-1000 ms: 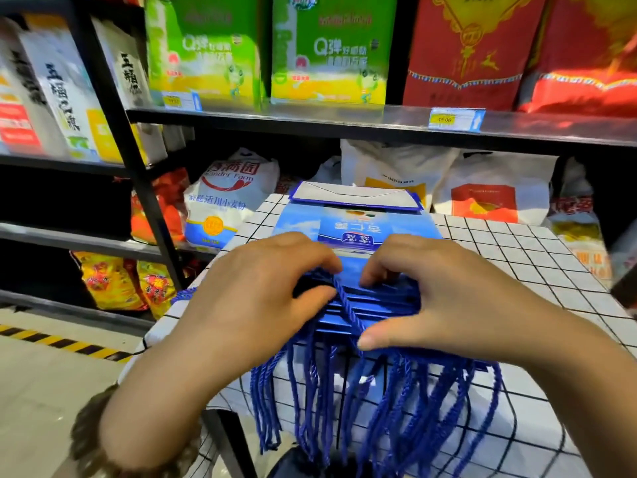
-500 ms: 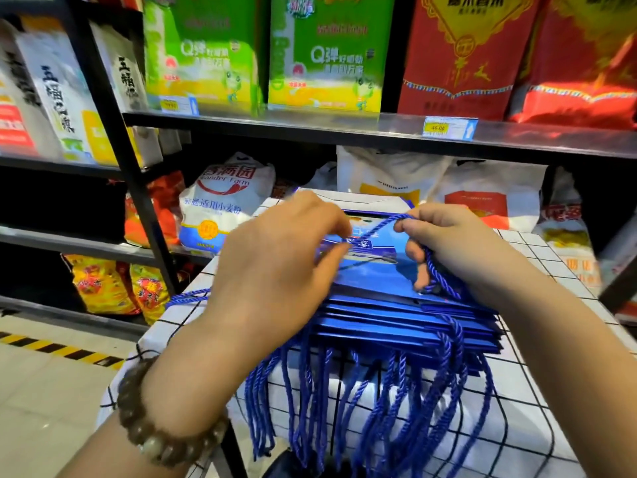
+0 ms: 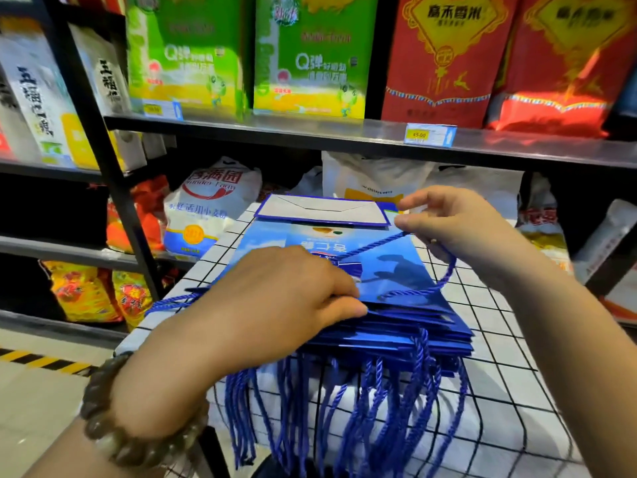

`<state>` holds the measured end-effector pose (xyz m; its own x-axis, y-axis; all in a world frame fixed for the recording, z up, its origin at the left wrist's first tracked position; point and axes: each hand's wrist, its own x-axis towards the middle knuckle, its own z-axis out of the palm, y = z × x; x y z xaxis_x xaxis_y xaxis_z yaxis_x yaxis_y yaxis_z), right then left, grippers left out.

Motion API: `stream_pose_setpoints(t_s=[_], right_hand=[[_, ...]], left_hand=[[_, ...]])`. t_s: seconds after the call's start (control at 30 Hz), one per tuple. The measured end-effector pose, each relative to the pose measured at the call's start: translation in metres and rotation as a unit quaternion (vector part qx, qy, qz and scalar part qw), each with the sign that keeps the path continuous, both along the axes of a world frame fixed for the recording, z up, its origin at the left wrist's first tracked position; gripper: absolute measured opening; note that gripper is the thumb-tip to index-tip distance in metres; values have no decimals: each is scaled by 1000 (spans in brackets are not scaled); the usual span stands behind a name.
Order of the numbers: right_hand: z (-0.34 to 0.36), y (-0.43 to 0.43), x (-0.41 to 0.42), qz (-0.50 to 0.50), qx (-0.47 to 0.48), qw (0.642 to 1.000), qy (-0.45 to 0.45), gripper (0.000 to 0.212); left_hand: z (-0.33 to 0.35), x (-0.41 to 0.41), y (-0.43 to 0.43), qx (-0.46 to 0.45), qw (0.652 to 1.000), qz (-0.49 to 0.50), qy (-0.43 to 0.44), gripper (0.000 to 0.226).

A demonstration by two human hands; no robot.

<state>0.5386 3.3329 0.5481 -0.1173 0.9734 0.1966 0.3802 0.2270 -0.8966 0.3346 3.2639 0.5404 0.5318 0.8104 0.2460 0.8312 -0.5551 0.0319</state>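
My left hand (image 3: 275,305) grips the near edge of the top bag (image 3: 389,267) — fingers curled on top, thumb at the edge. My right hand (image 3: 458,229) pinches its cord (image 3: 372,244) taut above the stack (image 3: 413,336) — flat on the checked table (image 3: 499,391).
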Motion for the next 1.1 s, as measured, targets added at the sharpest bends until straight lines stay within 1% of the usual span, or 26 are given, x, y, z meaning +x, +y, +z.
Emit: stream_pose_setpoints(t_s=[0.03, 0.1, 0.13, 0.17, 0.23, 0.27, 0.3, 0.33, 0.4, 0.43, 0.47, 0.5, 0.53, 0.57, 0.6, 0.63, 0.67, 0.7, 0.73, 0.83, 0.87, 0.9, 0.93, 0.97, 1.07, 1.1], right_hand=[[-1, 1, 0, -5, 6, 1000, -9, 10], [-3, 1, 1, -31, 35, 998, -34, 7], [-4, 0, 2, -57, 76, 994, -46, 6], [-3, -3, 2, -98, 139, 984, -55, 8], [0, -13, 3, -192, 296, 935, -37, 14], [3, -20, 2, -212, 353, 911, -5, 15], [4, -26, -1, -206, 381, 901, 21, 16], [5, -31, -7, -183, 381, 906, 26, 17], [5, -35, -24, -94, 313, 945, -7, 13], [4, -35, -34, -45, 265, 963, -27, 14], [3, -36, -41, -7, 228, 973, -47, 33], [3, -36, -47, 19, 208, 975, -70, 59], [3, -37, -50, 32, 202, 974, -97, 80], [6, -37, -51, 39, 202, 971, -121, 93], [9, -38, -50, 44, 205, 966, -150, 95], [12, -37, -44, 49, 208, 960, -182, 90], [13, -35, -37, 56, 201, 954, -215, 79], [13, -32, -29, 65, 187, 950, -242, 68], [10, -29, -22, 76, 167, 948, -259, 55], [0, -24, -10, 107, 103, 955, -258, 14], [-3, -24, -8, 116, 85, 958, -248, 5], [-6, -24, -8, 118, 77, 959, -246, 10], [-8, -23, -8, 120, 75, 957, -254, 16], [-11, -23, -7, 121, 75, 952, -272, 19], [-16, -20, -6, 116, 90, 933, -329, 21], [-15, -20, -5, 112, 96, 929, -338, 20]], left_hand=[[3, 1, -1, 17, 1000, 2, 16, 42], [5, 4, 1, 47, 999, 11, 16, 40], [6, 6, 3, 62, 998, 20, 6, 37], [7, 7, 7, 78, 996, 28, -11, 34], [8, 9, 15, 120, 988, 36, -95, 32], [9, 10, 20, 154, 976, 39, -147, 32], [12, 10, 23, 200, 958, 43, -200, 32], [17, 11, 26, 242, 935, 50, -254, 31], [32, 13, 32, 286, 886, 55, -362, 25], [39, 15, 35, 275, 861, 41, -426, 22], [45, 18, 36, 243, 831, 20, -500, 20], [50, 21, 38, 203, 789, -3, -580, 18], [52, 24, 39, 159, 737, -20, -657, 19], [51, 27, 40, 113, 677, -27, -727, 23], [48, 29, 40, 66, 615, -25, -786, 27], [42, 32, 39, 20, 555, -16, -831, 32], [33, 35, 37, -22, 508, -4, -861, 36], [22, 37, 33, -54, 475, 14, -878, 39], [10, 38, 27, -83, 456, 32, -886, 41], [-17, 44, 10, -165, 423, 65, -888, 38], [-21, 44, 6, -188, 412, 73, -889, 36], [-22, 43, 3, -205, 407, 83, -886, 35], [-23, 40, 1, -222, 416, 87, -878, 34], [-24, 35, -2, -243, 437, 79, -862, 33], [-21, 15, -19, -327, 534, 2, -779, 38], [-23, 8, -24, -342, 555, 0, -758, 42]])
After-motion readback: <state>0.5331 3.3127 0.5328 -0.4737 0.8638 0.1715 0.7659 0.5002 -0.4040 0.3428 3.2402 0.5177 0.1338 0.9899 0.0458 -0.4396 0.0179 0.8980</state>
